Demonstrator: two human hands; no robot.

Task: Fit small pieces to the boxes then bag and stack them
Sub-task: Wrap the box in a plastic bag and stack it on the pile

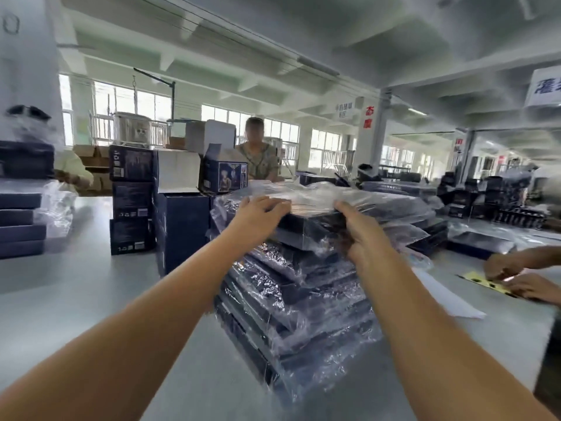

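A tall stack of dark blue flat boxes in clear plastic bags (291,302) stands on the grey table in front of me. The top bagged box (312,220) lies on the stack, its loose plastic bunched over it. My left hand (258,214) rests on the box's left top edge with fingers stretched flat over the plastic. My right hand (361,232) grips the box's near right corner, thumb on top and fingers down the side. No small pieces can be made out.
Upright dark blue cartons (132,199) stand at the left of the stack, and more flat boxes (21,220) at the far left. Another person's hands (516,278) work on a yellow sheet (482,281) at the right. A person (258,153) sits across the table.
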